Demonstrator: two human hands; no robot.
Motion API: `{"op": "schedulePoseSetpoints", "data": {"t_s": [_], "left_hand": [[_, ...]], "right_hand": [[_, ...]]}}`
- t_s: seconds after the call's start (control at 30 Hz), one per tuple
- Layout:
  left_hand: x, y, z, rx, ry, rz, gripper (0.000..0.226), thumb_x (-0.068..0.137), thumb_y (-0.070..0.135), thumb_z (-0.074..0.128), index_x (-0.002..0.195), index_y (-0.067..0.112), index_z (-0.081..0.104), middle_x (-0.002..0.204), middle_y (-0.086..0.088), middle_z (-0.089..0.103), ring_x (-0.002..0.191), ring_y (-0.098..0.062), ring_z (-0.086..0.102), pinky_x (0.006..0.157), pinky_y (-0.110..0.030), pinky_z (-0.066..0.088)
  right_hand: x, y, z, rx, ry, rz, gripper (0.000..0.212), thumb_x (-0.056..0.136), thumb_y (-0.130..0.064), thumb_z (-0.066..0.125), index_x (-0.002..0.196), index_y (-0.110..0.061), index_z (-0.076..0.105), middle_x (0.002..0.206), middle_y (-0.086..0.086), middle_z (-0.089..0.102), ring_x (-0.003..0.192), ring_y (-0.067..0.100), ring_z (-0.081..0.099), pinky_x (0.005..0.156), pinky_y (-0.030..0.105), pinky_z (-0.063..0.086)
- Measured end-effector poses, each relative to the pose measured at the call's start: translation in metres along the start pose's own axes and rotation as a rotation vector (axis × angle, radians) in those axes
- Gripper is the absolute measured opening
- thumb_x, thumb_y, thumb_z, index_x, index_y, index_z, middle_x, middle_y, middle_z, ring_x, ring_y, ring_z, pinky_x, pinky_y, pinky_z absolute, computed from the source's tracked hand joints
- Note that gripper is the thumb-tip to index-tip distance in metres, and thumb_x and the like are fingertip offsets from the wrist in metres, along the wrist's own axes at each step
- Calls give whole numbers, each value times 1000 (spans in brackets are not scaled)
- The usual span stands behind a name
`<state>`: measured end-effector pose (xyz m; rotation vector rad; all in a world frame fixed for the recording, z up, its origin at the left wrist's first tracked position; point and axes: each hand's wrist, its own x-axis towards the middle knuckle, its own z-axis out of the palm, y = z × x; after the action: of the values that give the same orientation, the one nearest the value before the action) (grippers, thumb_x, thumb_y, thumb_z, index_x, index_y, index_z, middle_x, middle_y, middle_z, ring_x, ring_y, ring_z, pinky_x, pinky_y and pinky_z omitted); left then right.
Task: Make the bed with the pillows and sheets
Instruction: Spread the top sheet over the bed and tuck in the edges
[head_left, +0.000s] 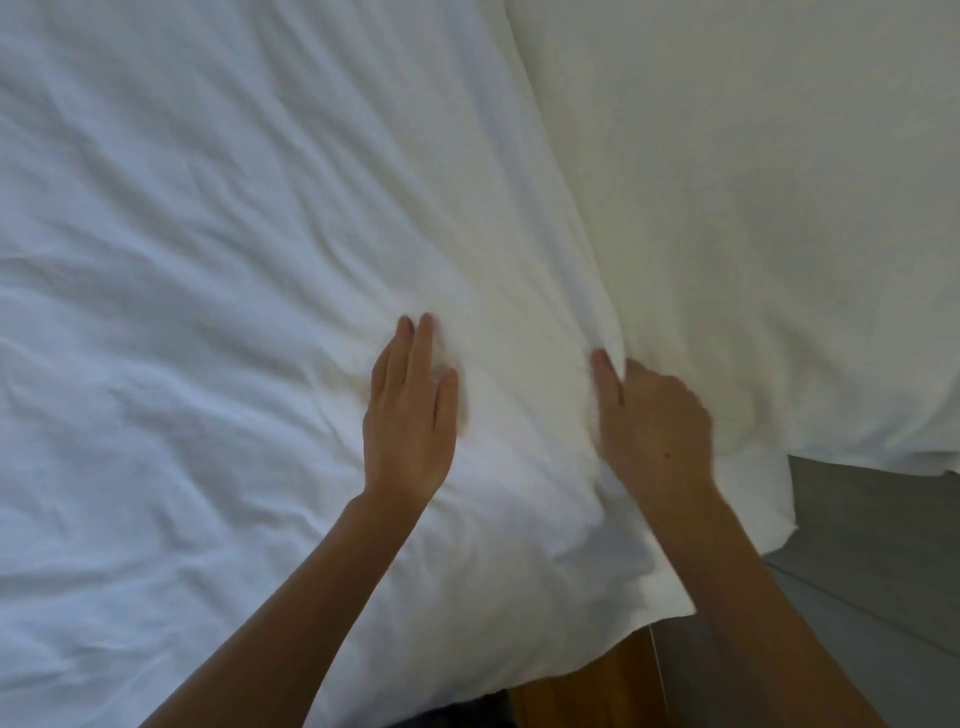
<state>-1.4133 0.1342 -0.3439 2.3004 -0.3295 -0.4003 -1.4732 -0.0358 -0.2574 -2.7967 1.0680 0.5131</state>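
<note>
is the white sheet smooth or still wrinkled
Wrinkled: creases run across the white cotton sheet, and it bunches where the left hand presses flat and the right hand grips.

Two bare arms come up from the bottom of the picture. No sleeves show on them, and the arms are bare all the way to the edge. The left hand (408, 415) has no ring, no watch and no band on its wrist. Its fingers are long and thin, and the nails look short and plain. The right hand (652, 421) has no ring or watch either. There is one tiny dark dot on the back of it, near the wrist. Both hands look a little blurry, so small things on them are hard to see.
</note>
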Motion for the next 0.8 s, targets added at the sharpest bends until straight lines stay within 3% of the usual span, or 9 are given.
{"op": "schedulePoseSetpoints", "data": {"t_s": [0.1,0.17,0.23,0.4,0.47,0.57,0.67,0.73,0.8], "left_hand": [[1,15,7,43,35,136,55,102,43,27,152,19,27,159,-13,22,147,-29,18,116,-38,19],[-3,21,26,188,-43,253,57,101,46,24,151,18,29,158,-20,20,146,-38,18,117,-53,13],[-10,19,48,340,-161,342,59,100,46,26,151,18,28,157,-22,21,145,-41,21,114,-62,18],[-20,-5,71,495,-341,424,63,97,46,26,151,13,30,155,-24,25,143,-40,27,113,-60,25],[-28,-12,69,518,-425,481,65,97,47,26,150,11,32,155,-24,27,142,-40,29,113,-59,25],[-45,-27,64,517,-521,612,66,96,49,32,149,10,32,156,-22,25,144,-37,25,116,-57,21],[-62,-40,56,533,-571,707,63,94,47,38,147,13,34,156,-21,25,144,-36,26,116,-54,17],[-71,-41,54,484,-601,747,57,95,45,40,144,16,42,153,-21,32,142,-36,30,116,-54,18],[-77,-34,48,358,-611,668,51,96,45,37,136,18,54,147,-16,44,138,-32,38,115,-52,21]], "right_hand": [[-9,17,-25,-44,62,13,62,98,-50,20,93,-6,62,82,20,64,76,36,60,66,37,40],[-4,26,-22,-41,101,20,56,98,-52,24,83,-9,57,69,14,58,63,30,50,59,34,35],[1,37,-10,-17,100,33,45,98,-50,34,78,-13,50,60,2,47,58,23,42,55,32,27],[-16,57,26,107,150,38,28,96,-41,49,83,-15,51,60,-5,45,53,13,42,50,25,26],[-32,60,42,280,140,45,35,92,-49,48,93,-15,57,75,-8,51,66,13,50,57,23,31],[-57,68,67,560,-89,202,70,75,-71,54,124,-21,51,111,-6,55,106,21,56,85,27,39],[-78,74,88,645,-405,294,92,72,-58,72,145,-21,30,142,1,45,128,25,45,105,32,34],[-83,74,91,518,-482,265,82,78,-46,73,143,-18,31,133,9,53,117,26,52,98,30,38],[-83,71,81,332,-497,175,68,84,-44,68,137,-15,37,100,9,60,90,25,58,82,34,46]]}}
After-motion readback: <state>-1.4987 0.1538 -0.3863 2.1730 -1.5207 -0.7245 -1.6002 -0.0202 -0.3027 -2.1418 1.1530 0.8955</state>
